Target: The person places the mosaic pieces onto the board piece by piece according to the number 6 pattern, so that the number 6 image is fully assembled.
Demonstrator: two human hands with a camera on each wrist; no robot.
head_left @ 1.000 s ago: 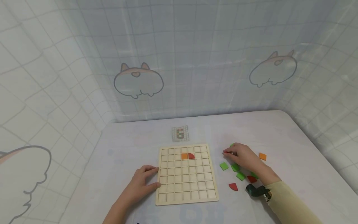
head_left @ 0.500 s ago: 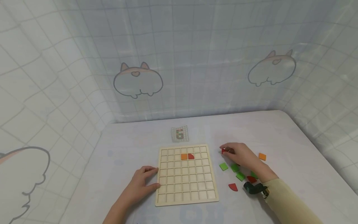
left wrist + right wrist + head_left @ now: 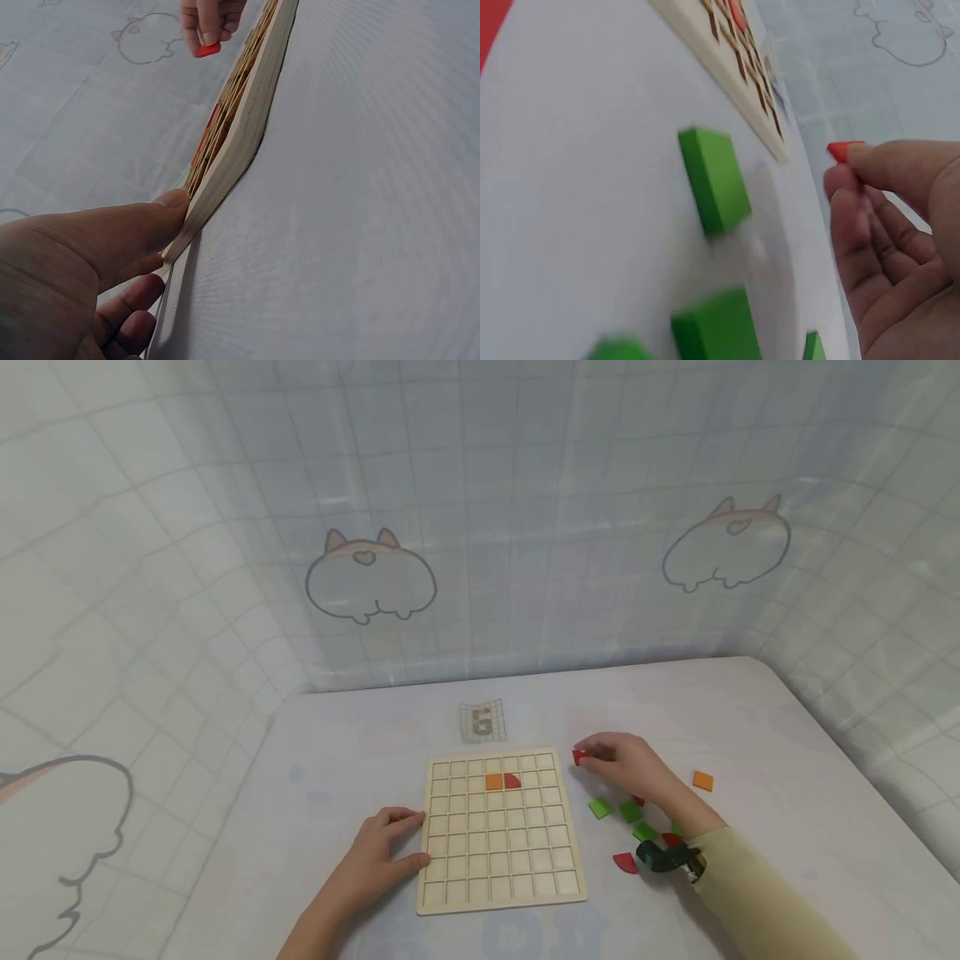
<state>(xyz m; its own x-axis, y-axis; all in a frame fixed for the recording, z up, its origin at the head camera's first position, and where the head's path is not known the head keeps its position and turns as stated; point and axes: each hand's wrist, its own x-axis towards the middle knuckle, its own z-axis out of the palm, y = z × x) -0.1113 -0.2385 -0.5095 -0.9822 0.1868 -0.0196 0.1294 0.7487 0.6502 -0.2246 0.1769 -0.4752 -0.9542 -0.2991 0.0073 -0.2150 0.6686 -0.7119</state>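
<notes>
A pale wooden grid board (image 3: pixel 489 864) lies in front of me. My left hand (image 3: pixel 378 853) rests its thumb and fingertips against the board's left edge. An orange square tile (image 3: pixel 493 782) and a red quarter-circle tile (image 3: pixel 512 781) sit side by side in the grid's second row from the far end. Just off the board's far right corner, my right hand (image 3: pixel 628 766) pinches a small red tile (image 3: pixel 841 151) between thumb and fingers, a pointed corner sticking out. Most of that tile is hidden by the fingers.
Right of the board lie several green tiles (image 3: pixel 600 808), a red quarter-circle tile (image 3: pixel 625 862) and an orange tile (image 3: pixel 702 780). The right forearm partly covers other pieces. A printed pattern card (image 3: pixel 482 722) lies beyond the board. Patterned curtains (image 3: pixel 510 568) surround the table.
My right hand has lifted the red tile from among the loose pieces and moved left toward the board's far right corner. The left hand stays at the board's edge.
</notes>
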